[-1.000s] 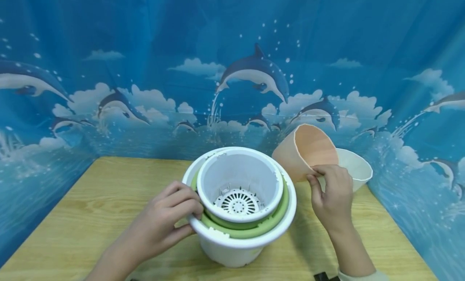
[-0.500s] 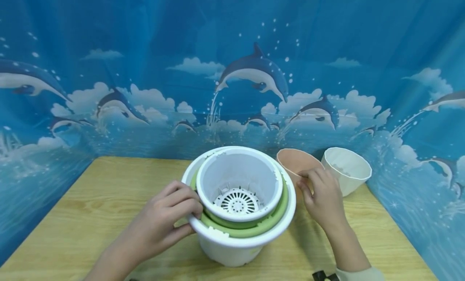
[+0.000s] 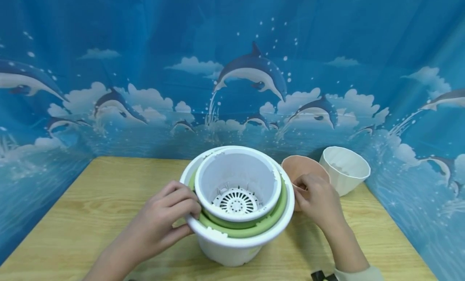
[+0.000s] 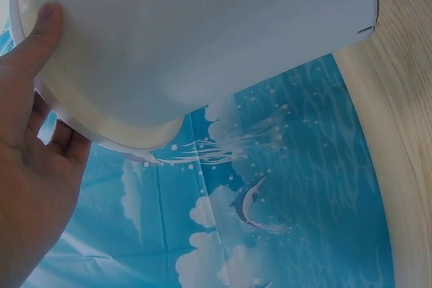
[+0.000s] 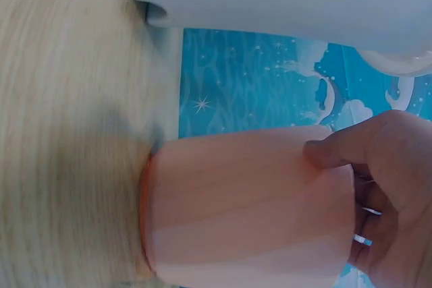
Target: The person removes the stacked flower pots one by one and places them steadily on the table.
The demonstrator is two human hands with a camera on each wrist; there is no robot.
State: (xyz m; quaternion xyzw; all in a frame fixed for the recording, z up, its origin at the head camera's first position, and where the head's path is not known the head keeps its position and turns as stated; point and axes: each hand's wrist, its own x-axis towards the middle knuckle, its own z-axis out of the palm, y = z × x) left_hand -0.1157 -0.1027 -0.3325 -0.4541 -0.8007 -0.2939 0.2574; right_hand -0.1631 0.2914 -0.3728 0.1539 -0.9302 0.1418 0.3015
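In the head view, a large white flowerpot (image 3: 232,248) stands mid-table with a green-rimmed pot (image 3: 250,231) and a smaller white pot with a slotted base (image 3: 237,162) nested inside it. My left hand (image 3: 168,216) grips the large pot's rim at its left side; the left wrist view shows the thumb pressed on the outer wall. To the right, my right hand (image 3: 319,200) pinches the near rim of a peach-coloured flowerpot (image 3: 303,168). The right wrist view has that pot upright with its base at the wooden surface, thumb outside and fingers inside the rim.
A cream faceted pot (image 3: 345,168) stands at the back right, just behind the peach one. The wooden table (image 3: 109,200) ends at a blue dolphin-print curtain (image 3: 163,91) that runs along the back and both sides.
My right hand has brought the peach pot down from a tilted, raised position to upright at the table, then shifted it slightly nearer. The left hand keeps its grip on the large pot.
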